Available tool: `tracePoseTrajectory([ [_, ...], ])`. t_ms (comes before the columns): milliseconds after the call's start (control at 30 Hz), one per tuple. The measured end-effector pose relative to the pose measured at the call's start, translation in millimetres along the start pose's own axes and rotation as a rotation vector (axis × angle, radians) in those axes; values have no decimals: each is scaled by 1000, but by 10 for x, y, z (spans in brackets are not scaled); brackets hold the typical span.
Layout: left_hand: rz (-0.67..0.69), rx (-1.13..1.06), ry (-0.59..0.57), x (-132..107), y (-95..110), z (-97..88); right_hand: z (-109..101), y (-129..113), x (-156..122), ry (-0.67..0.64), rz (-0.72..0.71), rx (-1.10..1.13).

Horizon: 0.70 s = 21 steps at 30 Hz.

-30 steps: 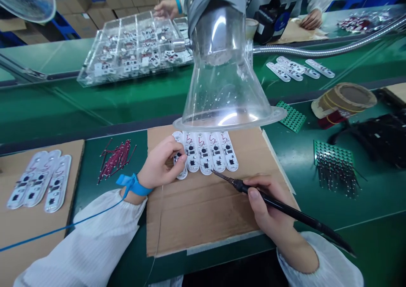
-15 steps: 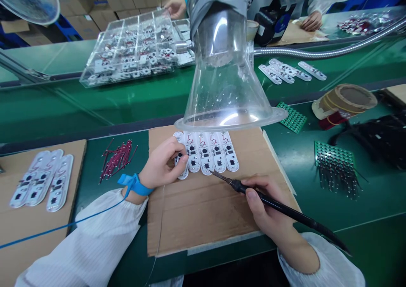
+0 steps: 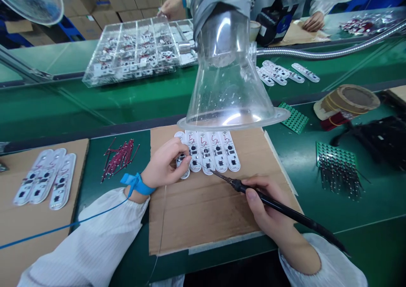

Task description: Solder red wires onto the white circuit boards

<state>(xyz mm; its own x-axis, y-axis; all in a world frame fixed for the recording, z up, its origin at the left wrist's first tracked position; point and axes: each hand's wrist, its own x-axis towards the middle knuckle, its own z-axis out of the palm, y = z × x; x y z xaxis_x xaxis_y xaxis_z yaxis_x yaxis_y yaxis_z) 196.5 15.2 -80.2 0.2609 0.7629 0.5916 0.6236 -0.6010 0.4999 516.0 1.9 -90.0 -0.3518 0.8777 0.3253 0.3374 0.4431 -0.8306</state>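
Observation:
My right hand (image 3: 268, 204) grips a soldering iron (image 3: 253, 190), its tip resting at the lower end of the middle board in a row of white rounded circuit boards (image 3: 218, 153). A pinch of my left hand (image 3: 168, 162) holds thin solder wire (image 3: 163, 211), which trails down over the cardboard (image 3: 203, 211); its other end reaches toward the iron's tip. My left fingers cover part of the leftmost board. Short red wires show on the boards.
A clear fume hood (image 3: 233, 92) hangs just above the row. Left are red wires (image 3: 121, 158) and more white boards (image 3: 41, 179). Right lie green boards (image 3: 336, 153) with black wires. Across the belt, a co-worker's hand (image 3: 173, 6) touches a clear compartment tray (image 3: 133, 50); white boards (image 3: 287, 72) lie on the belt.
The co-worker's hand has shifted left along the clear tray, whose far edge sits lower. White boards on the belt have slid slightly left. My own hands hold nearly the same pose.

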Motion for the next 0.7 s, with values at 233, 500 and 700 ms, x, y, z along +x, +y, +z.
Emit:
tracePoseTrajectory([
  [233, -3, -6, 9, -4, 2, -6, -14, 11, -34, 13, 19, 12],
  [500, 5, -14, 6, -3, -5, -6, 3, 41, -53, 11, 24, 41],
  [700, 9, -23, -6, -9, -16, 5, 9, 10, 4, -37, -13, -7],
])
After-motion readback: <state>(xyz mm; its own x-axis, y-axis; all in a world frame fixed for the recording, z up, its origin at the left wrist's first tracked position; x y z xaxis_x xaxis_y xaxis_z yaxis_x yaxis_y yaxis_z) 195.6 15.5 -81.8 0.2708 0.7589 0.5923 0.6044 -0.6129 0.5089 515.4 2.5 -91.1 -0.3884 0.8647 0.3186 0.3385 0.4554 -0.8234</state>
